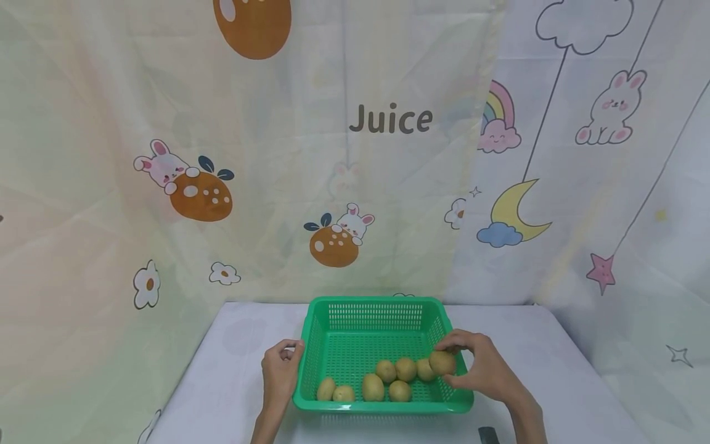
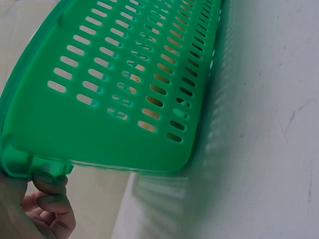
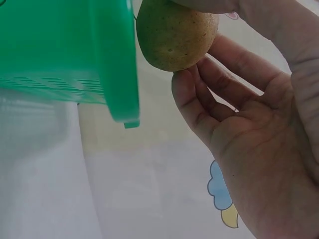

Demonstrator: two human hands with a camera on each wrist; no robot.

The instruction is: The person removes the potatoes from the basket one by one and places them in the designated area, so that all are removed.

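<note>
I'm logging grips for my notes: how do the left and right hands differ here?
The left hand grips the green basket by its rim, while the right hand holds a potato.
The left hand's fingers close on a thin edge; the right hand's thumb and fingers are spread wider, around a rounded thing.
Both are bare and at the basket's sides.

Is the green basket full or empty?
Neither: the green basket is partly filled; potatoes lie toward its near side, while its far part shows bare.
</note>
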